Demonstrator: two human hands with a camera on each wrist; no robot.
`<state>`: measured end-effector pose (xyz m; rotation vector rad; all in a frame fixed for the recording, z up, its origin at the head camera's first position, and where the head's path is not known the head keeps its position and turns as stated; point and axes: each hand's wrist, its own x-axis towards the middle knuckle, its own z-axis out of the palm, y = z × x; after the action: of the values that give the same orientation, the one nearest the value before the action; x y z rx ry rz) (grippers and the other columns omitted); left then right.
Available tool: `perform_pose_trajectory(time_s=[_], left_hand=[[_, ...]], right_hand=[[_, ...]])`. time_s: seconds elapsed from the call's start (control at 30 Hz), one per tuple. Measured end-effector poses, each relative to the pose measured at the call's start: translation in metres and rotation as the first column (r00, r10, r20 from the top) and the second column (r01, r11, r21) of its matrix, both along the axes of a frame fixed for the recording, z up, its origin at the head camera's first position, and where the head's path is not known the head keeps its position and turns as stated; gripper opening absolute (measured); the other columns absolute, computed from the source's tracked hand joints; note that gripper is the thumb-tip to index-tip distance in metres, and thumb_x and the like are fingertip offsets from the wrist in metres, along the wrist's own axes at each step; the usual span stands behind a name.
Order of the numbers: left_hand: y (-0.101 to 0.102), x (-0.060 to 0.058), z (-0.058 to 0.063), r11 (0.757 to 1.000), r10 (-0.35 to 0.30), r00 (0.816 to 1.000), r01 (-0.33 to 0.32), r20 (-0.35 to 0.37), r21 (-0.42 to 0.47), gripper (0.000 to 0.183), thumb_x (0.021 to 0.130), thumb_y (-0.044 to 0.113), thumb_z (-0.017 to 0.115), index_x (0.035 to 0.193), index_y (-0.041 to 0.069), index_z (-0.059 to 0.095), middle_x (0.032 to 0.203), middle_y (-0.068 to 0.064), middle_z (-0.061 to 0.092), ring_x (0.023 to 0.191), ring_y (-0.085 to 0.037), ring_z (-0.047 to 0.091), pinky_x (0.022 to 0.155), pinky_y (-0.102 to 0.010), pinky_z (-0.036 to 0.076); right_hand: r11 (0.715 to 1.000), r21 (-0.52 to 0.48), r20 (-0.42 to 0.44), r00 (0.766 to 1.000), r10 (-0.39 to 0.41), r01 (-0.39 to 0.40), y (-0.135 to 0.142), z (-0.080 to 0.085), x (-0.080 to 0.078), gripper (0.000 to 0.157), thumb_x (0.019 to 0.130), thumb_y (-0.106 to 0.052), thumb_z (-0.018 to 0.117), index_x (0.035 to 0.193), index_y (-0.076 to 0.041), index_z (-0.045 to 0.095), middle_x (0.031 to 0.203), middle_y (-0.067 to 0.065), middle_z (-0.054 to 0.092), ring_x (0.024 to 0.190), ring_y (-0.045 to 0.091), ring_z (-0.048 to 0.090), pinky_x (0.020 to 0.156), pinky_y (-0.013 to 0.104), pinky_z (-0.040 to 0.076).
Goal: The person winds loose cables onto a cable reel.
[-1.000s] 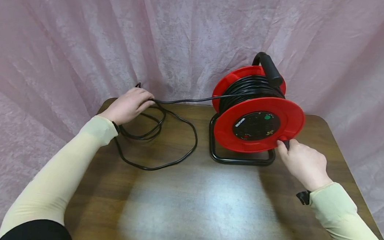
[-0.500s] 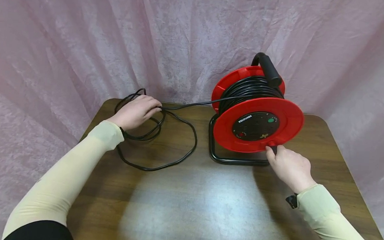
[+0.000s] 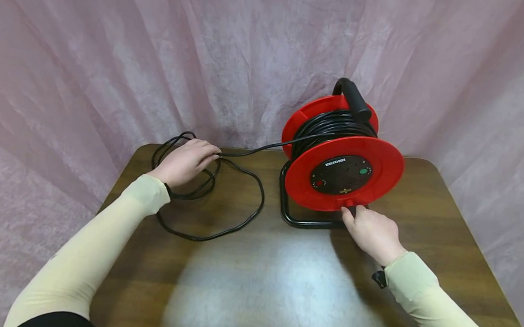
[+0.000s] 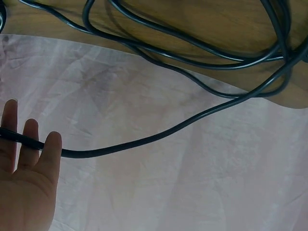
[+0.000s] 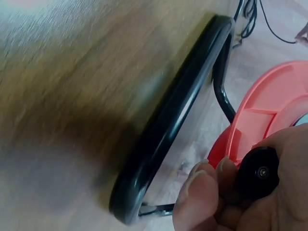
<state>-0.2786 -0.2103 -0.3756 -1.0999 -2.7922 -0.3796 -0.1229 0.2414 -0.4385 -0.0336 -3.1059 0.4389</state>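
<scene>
A red cable reel (image 3: 383, 166) with a dark round socket panel stands on the right side of the table, wound with black cable. My right hand (image 3: 372, 233) grips the black crank knob (image 5: 257, 171) at the bottom of the reel's near face. Off to the left, my left hand (image 3: 187, 161) holds the black cable (image 4: 125, 146) between thumb and fingers. In the left wrist view, the cable runs across the fingers (image 4: 53, 144), passing behind one of them. From that hand, one stretch of cable leads up to the drum.
The reel's black tubular stand (image 3: 314, 223) rests on the wooden table (image 3: 253, 303). A black carry handle (image 3: 357, 103) tops the reel. Loose cable loops (image 3: 199, 238) lie around and below the left hand. A pink curtain (image 3: 250, 58) hangs behind the table.
The reel has turned clockwise as seen from the front, bringing its lettering nearly level. My right hand has moved left with the knob. My left hand has shifted slightly right with the cable.
</scene>
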Motion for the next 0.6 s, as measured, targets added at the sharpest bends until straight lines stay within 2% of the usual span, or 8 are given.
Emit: perform_pose_trajectory(time_s=[0.2, 0.4, 0.6], left_hand=[[0.003, -0.003, -0.003, 1.000, -0.011, 1.000, 0.011, -0.019, 0.008, 0.025, 0.108, 0.018, 0.056, 0.128, 0.007, 0.067, 0.121, -0.008, 0.068, 0.118, -0.029, 0.059, 0.105, -0.046, 0.043], [0.006, -0.008, -0.005, 1.000, 0.019, 1.000, -0.019, -0.012, 0.008, 0.026, 0.108, 0.018, 0.057, 0.129, 0.007, 0.067, 0.123, -0.008, 0.068, 0.119, -0.029, 0.059, 0.105, -0.046, 0.044], [0.010, -0.009, -0.005, 0.998, 0.068, 0.997, -0.068, -0.020, 0.001, 0.025, 0.108, 0.025, 0.056, 0.124, 0.011, 0.069, 0.123, -0.006, 0.068, 0.119, -0.028, 0.058, 0.103, -0.047, 0.045]], right_hand=[[1.000, -0.011, -0.027, 1.000, -0.002, 0.002, -0.006, -0.007, -0.002, 0.045, 0.105, -0.041, 0.046, 0.078, -0.007, 0.058, 0.060, 0.010, 0.058, 0.059, 0.040, 0.062, 0.043, 0.050, 0.043], [1.000, -0.024, -0.033, 0.999, -0.014, 0.013, -0.010, -0.009, -0.006, 0.045, 0.106, -0.041, 0.045, 0.082, -0.006, 0.059, 0.066, 0.015, 0.063, 0.065, 0.044, 0.064, 0.046, 0.053, 0.045], [0.999, -0.033, -0.021, 1.000, -0.003, 0.003, -0.018, -0.012, -0.007, 0.046, 0.106, -0.043, 0.046, 0.082, -0.006, 0.059, 0.066, 0.013, 0.062, 0.065, 0.042, 0.064, 0.047, 0.052, 0.046]])
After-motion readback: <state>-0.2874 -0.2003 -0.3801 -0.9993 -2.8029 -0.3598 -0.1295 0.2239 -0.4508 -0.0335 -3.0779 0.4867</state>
